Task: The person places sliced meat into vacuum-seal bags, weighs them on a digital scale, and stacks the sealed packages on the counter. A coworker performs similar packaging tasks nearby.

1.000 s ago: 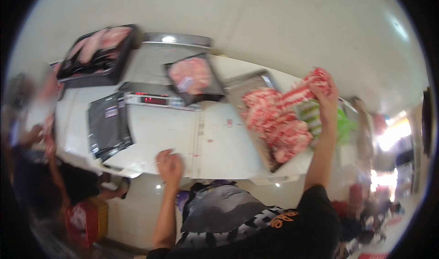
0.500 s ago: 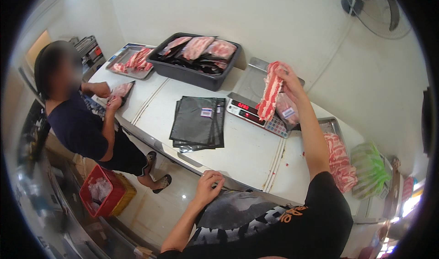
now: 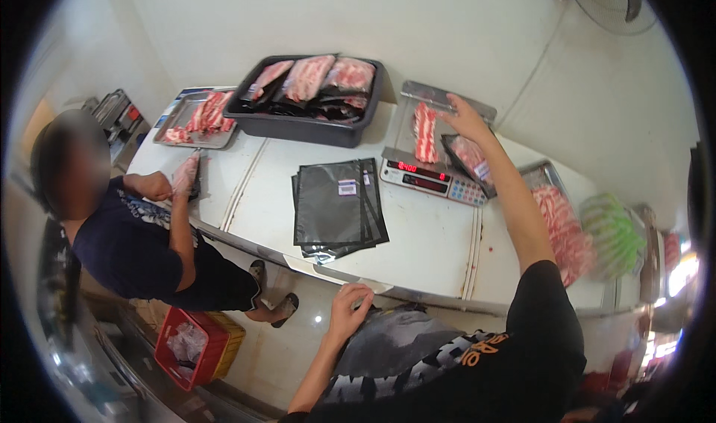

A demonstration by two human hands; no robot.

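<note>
A long strip of red-and-white fatty meat point(image 3: 425, 133) lies on the metal pan of a digital scale point(image 3: 440, 187). Just to its right is my right hand point(image 3: 465, 120), its fingers apart and holding nothing. Under my right wrist, a black-backed clear pack of meat point(image 3: 471, 157) leans at the scale's right side. My left hand point(image 3: 349, 311) is held by the table's front edge, fingers curled in and nothing visible in them. In front of the scale lies a small stack of flat black bags point(image 3: 327, 207), the upper ones bearing labels.
A grey tub point(image 3: 298, 129) of packed meat stands at the back; left of it is a metal tray point(image 3: 168, 128) of meat. Right are more meat slices point(image 3: 556, 221) and a green plastic bag point(image 3: 613, 233). A co-worker point(image 3: 134, 236) handles a pack at left, beside a red crate point(image 3: 179, 348).
My right hand has set the meat strip down on the scale pan and let go of it. The scale's red display has changed. The co-worker's hands have shifted with the pack, and the view has shifted slightly.
</note>
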